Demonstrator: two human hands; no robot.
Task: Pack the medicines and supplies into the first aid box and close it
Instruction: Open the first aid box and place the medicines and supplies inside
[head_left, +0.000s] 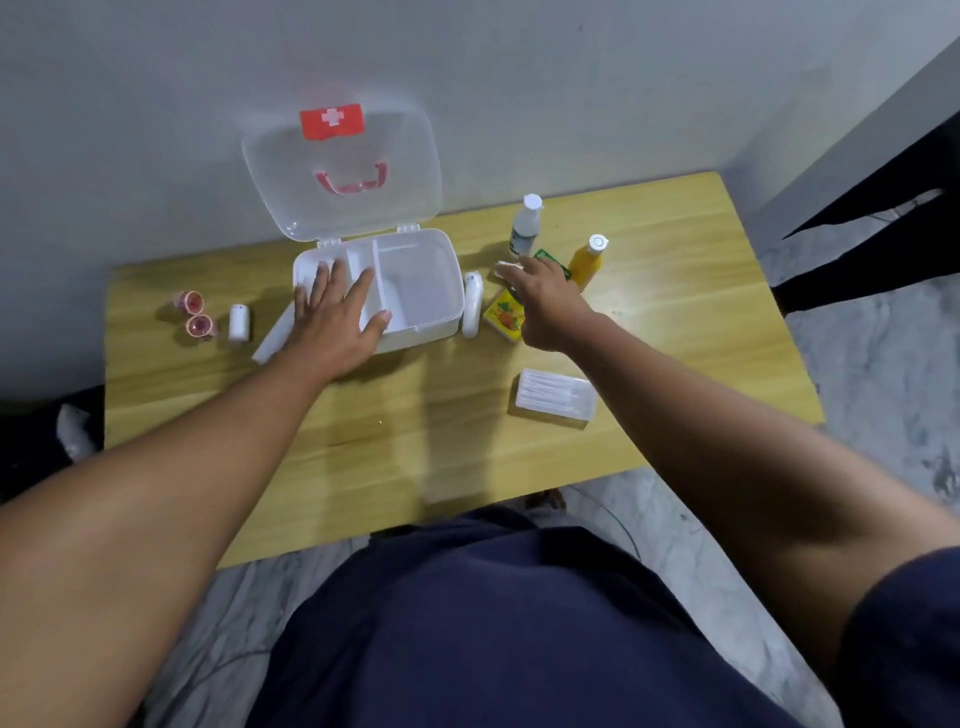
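The white first aid box (423, 291) stands open at the back of the wooden table, its clear lid (343, 171) with a red cross label leaning on the wall. My left hand (335, 317) lies flat, fingers spread, on the box's left front part. My right hand (545, 301) reaches over the items right of the box, fingers out, above a yellow packet (503, 317) and a green packet (553, 260). A white thermometer-like device (471, 304) lies against the box's right side. A white bottle (524, 226) and an orange bottle (589, 262) stand behind my right hand.
A clear case of cotton swabs (553, 397) lies at the front right. Left of the box are two small pink-red cups (193, 314), a white roll (238, 322) and a flat white piece (272, 335) under my left wrist. The grey wall is close behind the table (415, 431).
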